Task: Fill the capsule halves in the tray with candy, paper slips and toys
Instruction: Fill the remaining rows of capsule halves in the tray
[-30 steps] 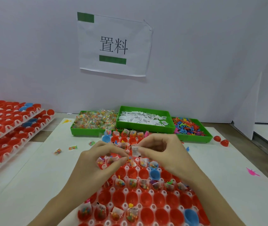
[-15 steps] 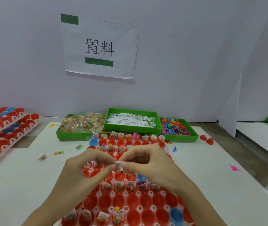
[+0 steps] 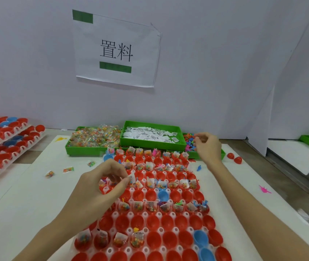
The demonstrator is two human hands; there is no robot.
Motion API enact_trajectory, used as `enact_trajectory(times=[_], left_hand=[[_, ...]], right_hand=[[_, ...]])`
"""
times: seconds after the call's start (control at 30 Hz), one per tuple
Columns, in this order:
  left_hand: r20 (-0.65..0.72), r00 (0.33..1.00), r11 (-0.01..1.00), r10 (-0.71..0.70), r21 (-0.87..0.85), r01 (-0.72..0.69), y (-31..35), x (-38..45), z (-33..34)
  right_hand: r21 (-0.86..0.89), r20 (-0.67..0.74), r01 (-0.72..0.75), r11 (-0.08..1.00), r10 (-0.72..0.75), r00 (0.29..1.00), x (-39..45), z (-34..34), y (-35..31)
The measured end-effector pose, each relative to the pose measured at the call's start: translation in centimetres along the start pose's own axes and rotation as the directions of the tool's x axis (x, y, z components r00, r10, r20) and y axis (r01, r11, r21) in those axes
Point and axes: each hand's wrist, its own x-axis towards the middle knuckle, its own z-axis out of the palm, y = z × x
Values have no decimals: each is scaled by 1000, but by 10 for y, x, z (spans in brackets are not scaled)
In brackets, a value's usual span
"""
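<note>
Far to the left of the left hand, stacked trays of empty capsule halves (image 3: 1,140) are sitting at the table edge. Nearer that hand, three loose candy packets (image 3: 68,169) are lying on the white work surface (image 3: 27,189). The left hand (image 3: 97,187) is hovering over the main tray (image 3: 155,215) of red and blue capsule halves, thumb and forefinger pinching a small white paper slip (image 3: 132,178) just above the tray's left-centre cells. Beyond the left hand, a green bin of wrapped candy (image 3: 95,138) is standing beside a green bin of paper slips (image 3: 149,135). Between the two hands, several rows of capsule halves are already carrying candy packets and slips, while other rows are lying empty. The right hand (image 3: 207,146) is reaching over the green bin of colourful plastic toys (image 3: 189,142), its fingers curled together; whether they are gripping a toy cannot be told. To the right of that hand, two loose red capsule halves (image 3: 234,157) and a pink toy (image 3: 264,189) are resting on the surface.
</note>
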Motion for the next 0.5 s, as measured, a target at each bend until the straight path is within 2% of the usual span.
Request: enact_trajectory(times=[0.1, 0.17, 0.33, 0.5], left_hand=[[3, 1000, 1000, 3, 13, -3, -1, 0, 0], [4, 1000, 1000, -1, 7, 1, -1, 0, 1], [7, 1000, 1000, -3, 25, 3, -2, 0, 2], [9, 1000, 999, -6, 32, 6, -2, 0, 1]], right_hand=[[-333, 47, 26, 943, -11, 999, 26, 2, 27], [-435, 87, 21, 900, 19, 996, 34, 7, 34], [-520, 90, -74, 851, 141, 986, 44, 18, 31], [-401, 55, -147, 904, 184, 981, 47, 23, 33]])
